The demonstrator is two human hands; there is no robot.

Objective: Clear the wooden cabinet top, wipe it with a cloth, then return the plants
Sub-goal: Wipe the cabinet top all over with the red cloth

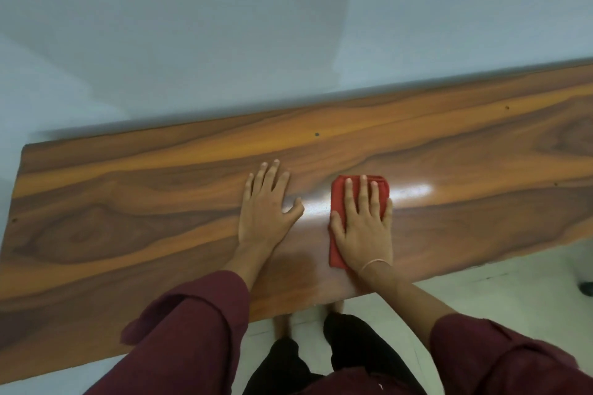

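Head camera, looking down: a long wooden cabinet top (128, 202) runs across the picture from 8 o'clock to 2 o'clock, its far edge against a pale wall (224, 26). The wood is glossy, with strong brown and orange grain.

The red cloth (338, 194) lies flat on the wood just to the 4 o'clock side of the picture's centre. It is folded into a narrow oblong with its long side pointing toward 12 o'clock. The right hand (362, 224) lies on top of it, palm down, fingers straight and slightly spread toward 12 o'clock, thumb out at 9 o'clock over the cloth's left edge. It presses rather than grips. A thin band (375, 263) circles that wrist.

The left hand (266, 205) rests flat on bare wood at 9 o'clock of the cloth, close by but not touching it. Its fingers are straight and a little apart, thumb stretched toward 3 o'clock. It holds nothing.

A bright patch of glare (410, 192) sits on the wood at 3 o'clock of the cloth. A small dark dot (317, 134) marks the surface at 12 o'clock of the left hand.

Dark red sleeves (192, 330) cover both forearms at 6 o'clock, with black trousers (353, 346) between them. Pale floor (481, 292) shows at 4 o'clock, below the cabinet's near edge.
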